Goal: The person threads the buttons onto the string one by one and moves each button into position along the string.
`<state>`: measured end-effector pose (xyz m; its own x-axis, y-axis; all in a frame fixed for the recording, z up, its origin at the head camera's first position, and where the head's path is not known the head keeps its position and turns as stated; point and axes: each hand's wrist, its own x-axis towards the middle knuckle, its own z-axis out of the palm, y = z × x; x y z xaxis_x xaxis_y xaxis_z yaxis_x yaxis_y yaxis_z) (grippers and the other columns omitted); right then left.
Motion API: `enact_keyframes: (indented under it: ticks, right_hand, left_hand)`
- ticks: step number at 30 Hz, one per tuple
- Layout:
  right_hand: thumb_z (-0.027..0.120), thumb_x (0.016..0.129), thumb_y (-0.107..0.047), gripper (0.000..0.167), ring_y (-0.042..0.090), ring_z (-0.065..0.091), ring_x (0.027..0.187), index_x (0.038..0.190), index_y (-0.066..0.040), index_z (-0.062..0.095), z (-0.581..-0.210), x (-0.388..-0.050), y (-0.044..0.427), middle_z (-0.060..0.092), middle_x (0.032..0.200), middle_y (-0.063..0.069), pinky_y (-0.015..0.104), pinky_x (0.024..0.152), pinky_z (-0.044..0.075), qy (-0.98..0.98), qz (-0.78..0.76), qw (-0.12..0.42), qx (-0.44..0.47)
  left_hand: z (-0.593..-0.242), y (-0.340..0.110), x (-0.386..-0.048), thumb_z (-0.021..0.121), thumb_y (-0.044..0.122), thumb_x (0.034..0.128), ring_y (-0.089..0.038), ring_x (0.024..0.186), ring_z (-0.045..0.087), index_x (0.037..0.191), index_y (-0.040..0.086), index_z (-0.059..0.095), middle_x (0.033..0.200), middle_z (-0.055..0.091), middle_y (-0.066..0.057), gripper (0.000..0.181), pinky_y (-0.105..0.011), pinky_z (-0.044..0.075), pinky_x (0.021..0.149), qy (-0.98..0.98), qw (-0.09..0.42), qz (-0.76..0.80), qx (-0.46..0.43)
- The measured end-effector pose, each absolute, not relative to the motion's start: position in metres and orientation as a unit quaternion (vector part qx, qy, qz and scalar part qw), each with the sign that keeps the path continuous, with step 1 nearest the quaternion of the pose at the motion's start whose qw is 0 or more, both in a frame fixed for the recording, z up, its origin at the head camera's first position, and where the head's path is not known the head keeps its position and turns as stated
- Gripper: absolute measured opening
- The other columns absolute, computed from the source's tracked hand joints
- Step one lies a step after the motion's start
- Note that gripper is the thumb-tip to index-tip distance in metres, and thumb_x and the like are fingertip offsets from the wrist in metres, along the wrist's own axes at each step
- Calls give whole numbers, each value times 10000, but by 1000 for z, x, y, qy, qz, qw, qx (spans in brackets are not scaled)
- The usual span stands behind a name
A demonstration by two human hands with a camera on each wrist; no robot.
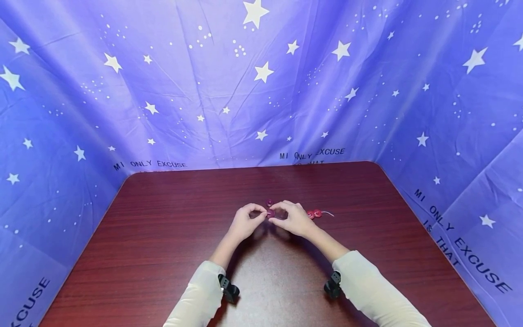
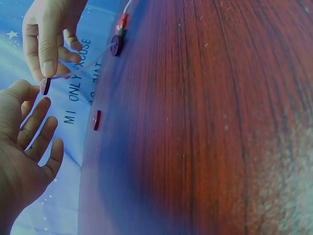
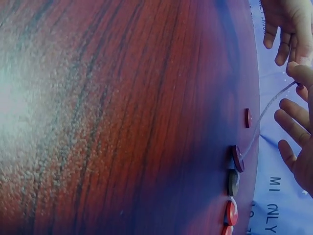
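Note:
Between my two hands is a dark purple button (image 2: pixel 46 86) with a pale string (image 3: pixel 269 105) running from it. My right hand (image 1: pixel 292 218) holds this button between thumb and index finger. From the other side my left hand (image 1: pixel 247 221) pinches at the string's end, close against the button; the fingertips hide most of it. The string leads down to another purple button (image 3: pixel 237 158), a grey button (image 3: pixel 233 182) and red buttons (image 1: pixel 317 213) threaded in a row. The other fingers of both hands are spread.
A loose purple button (image 1: pixel 269 202) lies on the dark red wooden table (image 1: pixel 184 218), just beyond the hands. The string's far end (image 1: pixel 328 213) trails to the right on the table. A blue curtain with stars (image 1: pixel 229 91) hangs around the table's back and sides.

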<state>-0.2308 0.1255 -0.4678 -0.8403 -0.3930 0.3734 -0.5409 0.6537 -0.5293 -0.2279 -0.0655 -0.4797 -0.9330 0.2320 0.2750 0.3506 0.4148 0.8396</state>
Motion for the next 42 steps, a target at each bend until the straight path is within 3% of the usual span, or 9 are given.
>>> enact_keyframes:
  ticks: [8, 19, 29, 42]
  right_hand:
    - [762, 755, -283, 299, 96, 598, 747, 1015, -155, 687, -467, -229, 130, 666, 838, -37, 282, 735, 349, -908, 318, 103, 253]
    - [761, 758, -272, 282, 82, 595, 744, 1008, -168, 680, -470, -230, 136, 646, 790, -56, 302, 757, 386, -910, 315, 90, 253]
    - [750, 765, -294, 284, 57, 596, 741, 1015, -183, 674, -472, -232, 141, 649, 781, -84, 307, 772, 386, -917, 305, 72, 246]
    - [746, 772, -294, 289, 59, 595, 736, 1018, -158, 677, -474, -234, 147, 660, 795, -70, 248, 710, 455, -920, 296, 66, 250]
  left_hand:
    - [-478, -69, -227, 674, 147, 837, -113, 765, 593, 877, 99, 685, 892, 684, -57, 63, -200, 480, 701, -835, 54, -520, -171]
    - [-476, -70, -227, 669, 140, 839, -65, 686, 535, 871, 90, 686, 833, 668, -52, 62, -182, 449, 624, -833, 41, -527, -163]
    - [-478, -72, -228, 663, 123, 841, -159, 677, 561, 869, 81, 684, 787, 672, -70, 55, -179, 442, 605, -829, 31, -535, -157]
    - [-480, -77, -228, 664, 113, 841, -52, 664, 549, 867, 84, 683, 771, 671, -39, 43, -185, 464, 640, -831, 20, -535, -151]
